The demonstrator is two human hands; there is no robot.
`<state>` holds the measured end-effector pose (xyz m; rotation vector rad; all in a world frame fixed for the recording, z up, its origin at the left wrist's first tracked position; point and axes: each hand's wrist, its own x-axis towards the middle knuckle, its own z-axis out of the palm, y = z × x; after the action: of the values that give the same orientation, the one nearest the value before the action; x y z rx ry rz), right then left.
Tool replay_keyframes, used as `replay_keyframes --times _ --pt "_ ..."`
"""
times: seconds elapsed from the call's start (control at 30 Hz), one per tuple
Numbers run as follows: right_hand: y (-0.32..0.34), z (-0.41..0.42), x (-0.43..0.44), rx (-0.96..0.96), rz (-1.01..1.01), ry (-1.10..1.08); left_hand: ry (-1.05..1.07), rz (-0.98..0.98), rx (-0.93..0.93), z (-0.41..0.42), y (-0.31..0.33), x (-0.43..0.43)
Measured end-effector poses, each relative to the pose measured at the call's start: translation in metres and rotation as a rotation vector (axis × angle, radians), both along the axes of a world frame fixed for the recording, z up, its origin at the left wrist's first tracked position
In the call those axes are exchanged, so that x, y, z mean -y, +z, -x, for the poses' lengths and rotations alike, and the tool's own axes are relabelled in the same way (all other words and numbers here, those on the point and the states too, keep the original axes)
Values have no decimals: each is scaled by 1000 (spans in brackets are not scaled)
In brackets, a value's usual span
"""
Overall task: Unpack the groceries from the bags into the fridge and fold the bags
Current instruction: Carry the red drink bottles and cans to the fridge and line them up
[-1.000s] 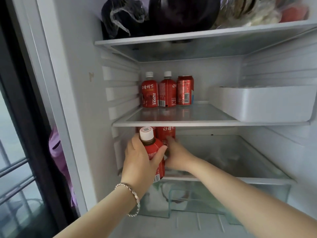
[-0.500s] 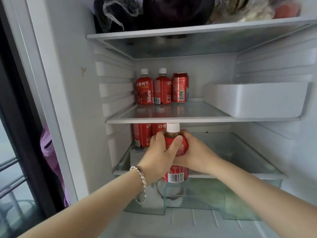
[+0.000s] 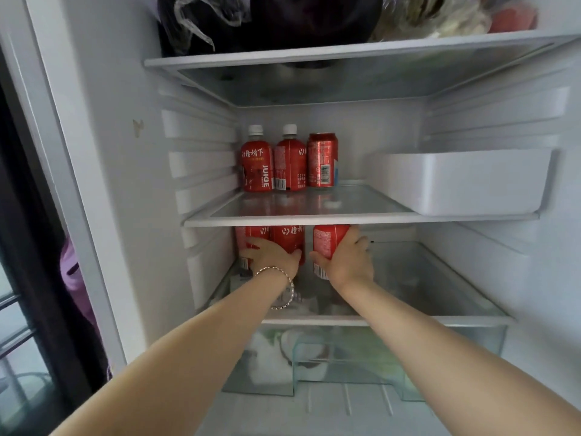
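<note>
Fridge (image 3: 103, 184): standing open and filling nearly the whole frame; groceries are going in on its left side.
Top shelf (image 3: 345, 50): running across the upper frame, carrying dark wrapped produce (image 3: 283, 20) and clear-bagged items too cropped to name.
White tray (image 3: 456, 180): sitting right of centre on the middle shelf (image 3: 345, 219); contents hidden.
Crisper drawer (image 3: 345, 357): lying at lower centre, green and white produce showing dimly through its clear front.
Back row (image 3: 290, 165): two red juice bottles and a red can, standing side by side at centre-left on the middle shelf.
Lower shelf (image 3: 408, 320): centre frame; this is where the work is happening.
Two standing bottles (image 3: 287, 240): standing at the shelf's left, tops hidden behind the middle shelf's rim.
Third bottle (image 3: 328, 242): hanging or standing just right of the pair, a narrow gap between; I cannot tell whether its base is resting on the glass.
Right hand (image 3: 347, 262): wrapping fingers and thumb round the third bottle's lower body, clamped on it.
Left hand (image 3: 272, 256): lying with fingers spread flat across the pair's fronts, pressing rather than gripping.
Bracelet (image 3: 284, 287): circling the left wrist.
Step in hand: by my reading, the person is seating the third bottle beside the pair while steadying them.
Next move: likely calling for settling it upright, closing the gap, then loosening the grip without tipping the row; headroom under the middle shelf is looking tight.
Bags: none showing; folding not yet done.
</note>
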<state>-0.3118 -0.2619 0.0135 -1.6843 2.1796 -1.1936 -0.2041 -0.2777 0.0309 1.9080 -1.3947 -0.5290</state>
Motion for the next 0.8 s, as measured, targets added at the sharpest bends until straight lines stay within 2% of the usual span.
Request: replay_keyframes --times 0.17,0.3,0.4,0.57,0.8 --pt "6 -11 19 31 -75 -20 79 30 -8 10 -7 23" --pt "0 -18 30 254 -30 6 49 90 -62 16 -13 29" --pt "-8 -18 38 318 -35 72 60 90 25 6 -15 40" --pt "-9 -14 48 161 -166 213 10 46 105 0 -11 56" --pt "-7 -6 58 4 -249 280 65 -3 116 2 -14 69"
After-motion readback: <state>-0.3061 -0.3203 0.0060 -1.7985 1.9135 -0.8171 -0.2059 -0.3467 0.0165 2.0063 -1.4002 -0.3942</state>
